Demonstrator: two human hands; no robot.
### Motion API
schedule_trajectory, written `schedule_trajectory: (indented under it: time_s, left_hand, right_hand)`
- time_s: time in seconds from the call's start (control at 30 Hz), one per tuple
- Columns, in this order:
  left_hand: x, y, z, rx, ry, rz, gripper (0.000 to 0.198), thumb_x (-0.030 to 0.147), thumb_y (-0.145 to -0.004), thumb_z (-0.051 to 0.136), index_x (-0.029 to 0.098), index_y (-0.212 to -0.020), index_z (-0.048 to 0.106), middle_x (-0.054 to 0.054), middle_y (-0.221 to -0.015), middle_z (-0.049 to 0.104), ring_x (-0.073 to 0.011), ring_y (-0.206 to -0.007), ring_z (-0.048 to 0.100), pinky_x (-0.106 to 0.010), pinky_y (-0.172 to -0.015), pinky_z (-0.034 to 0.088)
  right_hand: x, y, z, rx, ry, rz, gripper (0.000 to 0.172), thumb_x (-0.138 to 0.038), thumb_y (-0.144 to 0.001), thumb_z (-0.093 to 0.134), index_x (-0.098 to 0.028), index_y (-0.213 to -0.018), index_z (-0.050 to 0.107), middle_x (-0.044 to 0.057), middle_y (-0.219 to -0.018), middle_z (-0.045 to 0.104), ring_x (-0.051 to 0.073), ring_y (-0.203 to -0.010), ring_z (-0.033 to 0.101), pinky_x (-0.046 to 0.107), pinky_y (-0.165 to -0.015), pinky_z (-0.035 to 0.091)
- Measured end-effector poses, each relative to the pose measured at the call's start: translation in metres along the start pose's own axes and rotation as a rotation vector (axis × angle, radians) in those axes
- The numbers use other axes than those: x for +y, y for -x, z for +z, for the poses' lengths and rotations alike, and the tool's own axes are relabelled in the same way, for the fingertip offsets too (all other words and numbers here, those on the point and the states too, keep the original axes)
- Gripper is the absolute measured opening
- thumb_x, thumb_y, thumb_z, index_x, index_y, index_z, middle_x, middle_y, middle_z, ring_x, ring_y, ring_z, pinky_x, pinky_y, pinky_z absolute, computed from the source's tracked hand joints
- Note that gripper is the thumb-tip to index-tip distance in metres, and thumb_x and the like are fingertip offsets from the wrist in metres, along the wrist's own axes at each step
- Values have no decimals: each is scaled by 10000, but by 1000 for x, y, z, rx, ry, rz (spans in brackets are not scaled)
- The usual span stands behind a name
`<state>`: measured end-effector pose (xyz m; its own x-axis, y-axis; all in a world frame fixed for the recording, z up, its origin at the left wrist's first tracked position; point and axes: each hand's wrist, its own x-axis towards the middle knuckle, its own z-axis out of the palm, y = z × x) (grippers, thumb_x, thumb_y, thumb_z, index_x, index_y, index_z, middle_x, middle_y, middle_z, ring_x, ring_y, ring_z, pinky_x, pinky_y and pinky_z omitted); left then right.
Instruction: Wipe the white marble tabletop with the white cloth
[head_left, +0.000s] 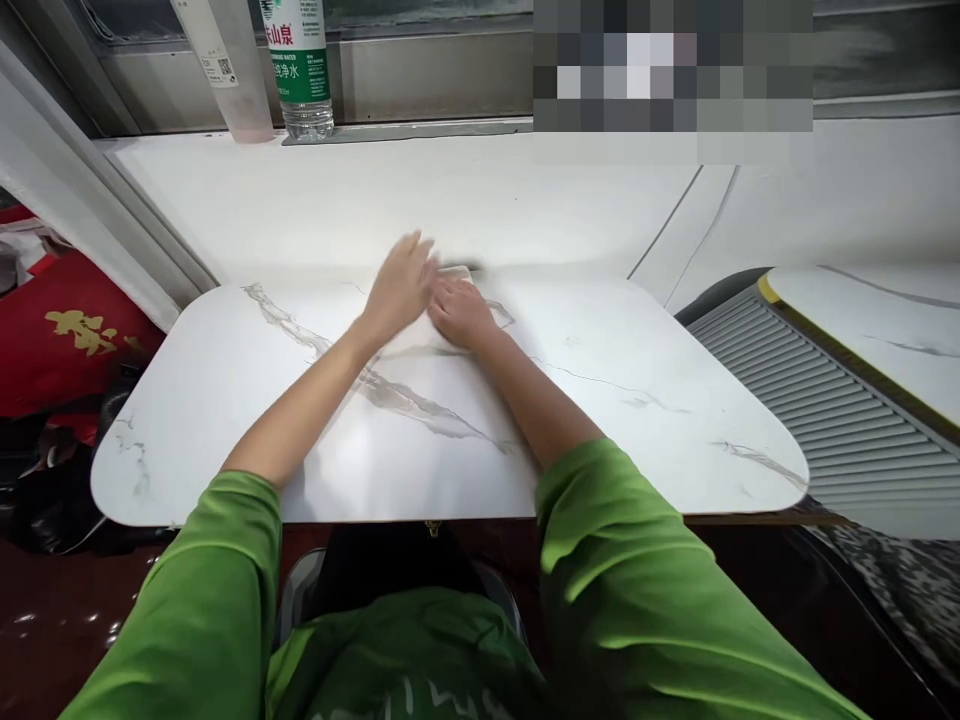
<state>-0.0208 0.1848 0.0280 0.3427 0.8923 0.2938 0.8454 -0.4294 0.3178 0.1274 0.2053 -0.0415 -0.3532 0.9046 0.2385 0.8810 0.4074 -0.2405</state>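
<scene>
Both my hands meet at the far edge of a white marble-patterned table (600, 400). My left hand (401, 285) lies with its fingers stretched out and slightly blurred, pointing right. My right hand (459, 308) rests knuckles up beside it, fingers curled down onto a small pale flat thing (459, 270) that shows only as a thin edge beyond the fingertips. I cannot make out what that thing is. My sleeves are bright green.
A wide white sill (300, 200) runs behind the table. On it stand a water bottle with a green label (298, 65) and a pale tube-like container (229, 65). A grey slatted panel (825, 400) lies at right, red cloth (67, 335) at left.
</scene>
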Motion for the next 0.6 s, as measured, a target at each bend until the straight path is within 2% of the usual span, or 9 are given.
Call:
schedule_trajectory:
  time_s: [0.07, 0.1, 0.2, 0.3, 0.37, 0.5, 0.6]
  left_hand:
    - [7, 14, 18, -147, -86, -111, 535, 258, -1085, 311, 13, -1558, 363, -215, -1664, 272, -294, -1568, 219, -429, -1292, 161]
    - [10, 20, 25, -199, -118, -139, 546, 258, -1084, 312, 6, -1568, 345, -221, -1667, 258, -296, -1572, 206, -430, -1294, 147]
    - [14, 35, 36, -236, -174, -138, 538, 263, -1086, 308, 49, -1578, 354, -218, -1665, 261, -298, -1570, 213, -448, -1291, 142]
    - [19, 55, 32, -235, -189, -120, 526, 247, -1081, 304, 74, -1573, 374, -212, -1661, 278, -305, -1564, 228, -476, -1284, 162]
    - [25, 77, 27, -237, -191, -118, 527, 238, -1079, 287, 70, -1571, 373, -218, -1658, 284, -312, -1563, 228, -496, -1281, 172]
    - [37, 136, 16, -211, -179, -55, 531, 267, -1075, 277, 75, -1558, 386, -212, -1648, 312, -313, -1560, 242, -536, -1273, 206]
    - [43, 176, 6, -248, -166, -18, 553, 296, -1066, 282, 74, -1564, 375, -213, -1656, 290, -317, -1567, 208, -548, -1277, 202]
  right_hand:
    - [-12, 17, -7, -55, 46, 16, 612, -251, -996, 263, -27, -1544, 419, 153, -1608, 399, 270, -1509, 355, 473, -1259, 230]
    - [-17, 25, -10, -86, 70, 37, 619, -250, -1002, 246, -25, -1562, 385, 147, -1629, 361, 260, -1529, 320, 465, -1269, 208]
    - [-32, 46, -17, -156, 115, 75, 629, -236, -1010, 227, -10, -1592, 310, 145, -1660, 289, 251, -1557, 253, 449, -1284, 171]
    - [-45, 67, -21, -150, 133, 67, 624, -223, -1009, 234, 11, -1582, 319, 171, -1648, 303, 273, -1549, 273, 477, -1276, 198]
    - [-56, 87, -23, -124, 138, 32, 621, -221, -1005, 243, 21, -1568, 342, 189, -1631, 330, 293, -1532, 312, 498, -1259, 238]
    - [-84, 141, -24, -66, 150, -40, 624, -244, -1002, 262, 62, -1529, 396, 237, -1582, 399, 342, -1476, 403, 510, -1216, 314]
    - [-104, 179, -23, 17, 123, -81, 628, -264, -991, 282, 58, -1508, 437, 245, -1558, 432, 356, -1464, 420, 531, -1206, 330]
